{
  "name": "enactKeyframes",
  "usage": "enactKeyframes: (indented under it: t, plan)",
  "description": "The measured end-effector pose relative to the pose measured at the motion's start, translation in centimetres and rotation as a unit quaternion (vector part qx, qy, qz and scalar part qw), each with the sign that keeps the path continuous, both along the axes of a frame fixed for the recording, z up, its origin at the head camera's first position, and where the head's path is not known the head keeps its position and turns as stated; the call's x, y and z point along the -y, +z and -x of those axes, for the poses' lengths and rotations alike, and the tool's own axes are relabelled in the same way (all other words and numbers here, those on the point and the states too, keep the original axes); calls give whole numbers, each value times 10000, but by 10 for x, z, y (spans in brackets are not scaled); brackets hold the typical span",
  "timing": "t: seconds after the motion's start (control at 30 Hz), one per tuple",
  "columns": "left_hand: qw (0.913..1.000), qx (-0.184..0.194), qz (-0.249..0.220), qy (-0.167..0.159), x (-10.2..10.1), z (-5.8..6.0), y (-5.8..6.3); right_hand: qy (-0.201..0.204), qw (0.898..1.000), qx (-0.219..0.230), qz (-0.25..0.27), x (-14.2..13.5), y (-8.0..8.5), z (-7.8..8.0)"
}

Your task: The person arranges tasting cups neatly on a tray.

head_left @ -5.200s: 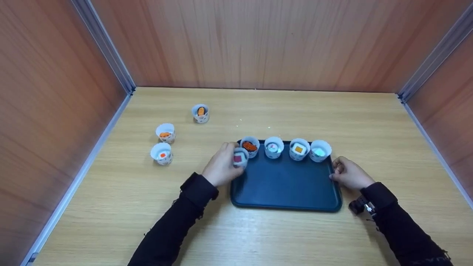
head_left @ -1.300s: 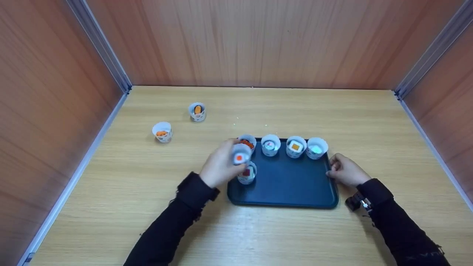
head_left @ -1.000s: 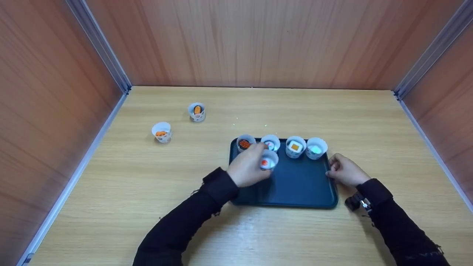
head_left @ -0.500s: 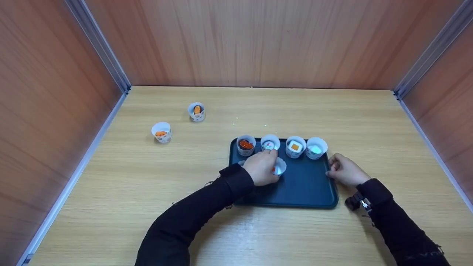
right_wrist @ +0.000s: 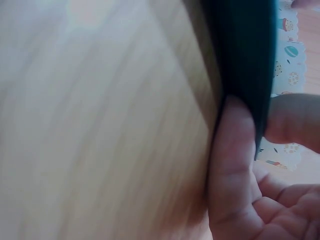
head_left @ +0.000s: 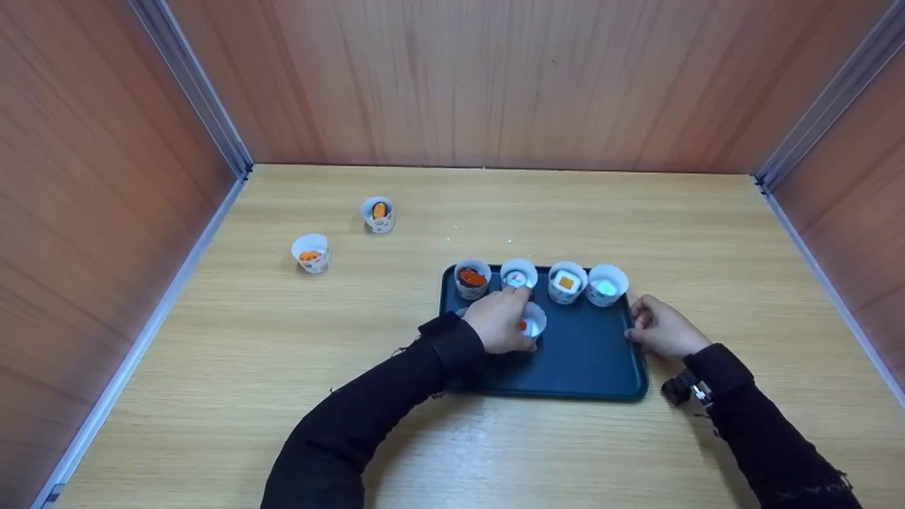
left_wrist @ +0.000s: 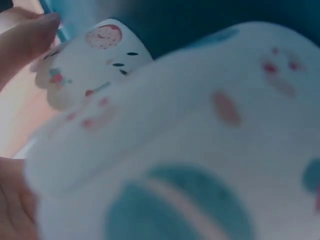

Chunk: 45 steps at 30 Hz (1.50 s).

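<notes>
White cup (head_left: 536, 320), printed outside, reddish bit inside, over middle of dark tray (head_left: 587, 364); can't tell if base touches. Left hand (head_left: 499, 322) grip clamped on it; right hand (head_left: 666, 329) grip pinching tray's right edge. Four cups (head_left: 567, 284) with colored contents line tray's far edge. Left hand mostly hides another cup (head_left: 461, 312). Two more cups (head_left: 311, 253) toward counter's (head_left: 212, 367) far left corner. Right sleeve (head_left: 778, 438) marks too faint to read.

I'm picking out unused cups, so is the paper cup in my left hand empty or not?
Not empty: the head view shows something red inside the paper cup, partly hidden by your left hand.
</notes>
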<state>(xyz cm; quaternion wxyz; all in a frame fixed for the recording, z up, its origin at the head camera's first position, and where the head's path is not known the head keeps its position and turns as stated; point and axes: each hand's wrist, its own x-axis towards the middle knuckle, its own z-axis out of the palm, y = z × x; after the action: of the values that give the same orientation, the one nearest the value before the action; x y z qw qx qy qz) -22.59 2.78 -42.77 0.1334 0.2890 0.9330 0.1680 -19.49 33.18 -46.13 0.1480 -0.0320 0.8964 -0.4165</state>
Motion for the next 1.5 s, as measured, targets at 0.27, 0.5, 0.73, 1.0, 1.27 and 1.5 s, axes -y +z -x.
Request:
enactKeyframes:
  t: [0.27, 0.5, 0.73, 1.0, 1.27, 1.5]
  plan:
    - [9931, -248, -1134, 193, 19, 0, 18, -40, 10000, 59, -9, -1, 0, 1]
    - [9703, -947, -2077, 803, 58, 10, 24, -20, 10000, 68, -17, 1, 1, 0]
    - [9321, -2126, -2374, 1720, 118, 38, 19, -52, 10000, 1, -38, 2, 2, 0]
    - [8956, -2219, -2208, 3160, 186, 70, 11, 24, 9998, -126, -128, 0, 1, -2]
    - [8856, -987, -1802, 4165, 232, 83, 1, 39, 9992, -144, -370, 2, 1, -1]
    - [8846, -125, -1658, 4356, 251, 88, -10, -16, 9987, -65, -502, 4, 2, -1]
